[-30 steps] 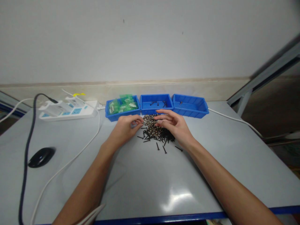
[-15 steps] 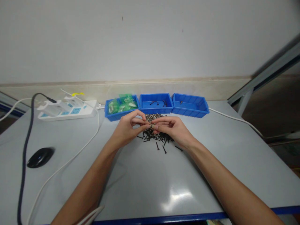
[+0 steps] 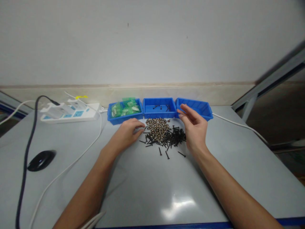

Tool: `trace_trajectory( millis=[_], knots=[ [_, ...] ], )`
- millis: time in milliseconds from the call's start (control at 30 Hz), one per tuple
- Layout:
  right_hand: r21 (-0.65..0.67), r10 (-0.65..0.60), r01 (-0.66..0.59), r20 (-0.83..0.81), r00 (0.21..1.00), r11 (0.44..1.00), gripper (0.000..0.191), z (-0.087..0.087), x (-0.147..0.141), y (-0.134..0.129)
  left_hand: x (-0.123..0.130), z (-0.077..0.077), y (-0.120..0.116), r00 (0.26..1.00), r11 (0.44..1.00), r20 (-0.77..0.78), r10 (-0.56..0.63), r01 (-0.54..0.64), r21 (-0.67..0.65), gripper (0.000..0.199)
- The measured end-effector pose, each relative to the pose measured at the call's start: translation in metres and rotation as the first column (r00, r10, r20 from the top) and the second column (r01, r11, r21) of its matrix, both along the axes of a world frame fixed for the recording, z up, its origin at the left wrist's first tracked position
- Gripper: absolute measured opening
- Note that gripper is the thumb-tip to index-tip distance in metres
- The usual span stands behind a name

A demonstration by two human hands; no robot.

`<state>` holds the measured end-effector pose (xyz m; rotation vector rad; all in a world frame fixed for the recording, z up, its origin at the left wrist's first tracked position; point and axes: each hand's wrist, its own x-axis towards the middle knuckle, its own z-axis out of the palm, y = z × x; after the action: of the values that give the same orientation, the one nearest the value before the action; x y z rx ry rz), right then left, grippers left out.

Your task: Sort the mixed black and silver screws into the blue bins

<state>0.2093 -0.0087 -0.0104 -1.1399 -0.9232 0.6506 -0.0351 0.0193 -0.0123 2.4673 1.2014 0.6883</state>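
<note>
My left hand (image 3: 130, 133) is at the left edge of a screw pile, thumb and forefinger a little apart, with nothing visible between them. My right hand (image 3: 195, 128) is raised over the pile's right side, its fingertips at the near left corner of the right blue bin (image 3: 201, 109). Thumb and fingers are close together there; anything they hold is too small to make out. Between the hands lie silvery screws (image 3: 158, 128) heaped beside black screws (image 3: 175, 136). The middle blue bin (image 3: 159, 115) has several dark screws in it.
The left blue bin (image 3: 124, 119) holds green plastic packets (image 3: 128, 109). A white power strip (image 3: 71, 118) with plugged-in adapters stands at the left, near a black mouse (image 3: 41, 160). A dark cable (image 3: 28, 143) and a white cable (image 3: 69, 165) run across the table's left side.
My hands were together above the pile, fingertips touching. They have parted: the left drew back leftward, the right moved right and up to the right bin, uncovering the screws.
</note>
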Motion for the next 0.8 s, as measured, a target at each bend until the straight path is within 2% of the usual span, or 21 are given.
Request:
trace_trajectory(
  millis=[67, 167, 300, 433, 633, 700, 800],
  knots=[
    [-0.021, 0.018, -0.018, 0.012, 1.000, 1.000, 0.030, -0.002, 0.000, 0.000, 0.000, -0.002, 0.000, 1.000, 1.000, -0.022, -0.002, 0.002, 0.003, 0.013],
    [-0.072, 0.115, -0.114, 0.009, 0.993, 0.991, 0.026, -0.001, -0.004, -0.002, 0.004, -0.002, -0.001, 0.999, 1.000, -0.040, 0.004, -0.003, 0.007, 0.011],
    [-0.133, 0.227, -0.222, 0.023, 0.974, 0.966, 0.024, 0.001, -0.009, -0.007, 0.007, -0.004, -0.001, 0.998, 1.000, -0.064, 0.016, -0.014, 0.021, 0.006],
    [-0.174, 0.322, -0.312, 0.034, 0.946, 0.934, 0.021, 0.000, -0.011, -0.008, 0.006, -0.002, 0.000, 0.999, 0.999, -0.033, 0.023, -0.022, 0.029, 0.011],
    [-0.276, 0.484, -0.452, 0.058, 0.873, 0.848, 0.024, 0.001, -0.013, -0.010, 0.008, 0.014, -0.006, 0.984, 0.999, 0.179, 0.009, -0.001, -0.047, 0.007],
    [-0.306, 0.557, -0.528, 0.012, 0.830, 0.792, 0.028, 0.003, -0.014, -0.012, 0.011, 0.018, -0.009, 0.973, 0.997, 0.230, -0.027, 0.044, -0.069, 0.006],
    [-0.341, 0.654, -0.649, -0.118, 0.748, 0.680, 0.027, 0.007, -0.015, -0.014, 0.016, 0.022, -0.012, 0.959, 0.990, 0.278, -0.059, 0.092, -0.105, 0.005]
  ],
)
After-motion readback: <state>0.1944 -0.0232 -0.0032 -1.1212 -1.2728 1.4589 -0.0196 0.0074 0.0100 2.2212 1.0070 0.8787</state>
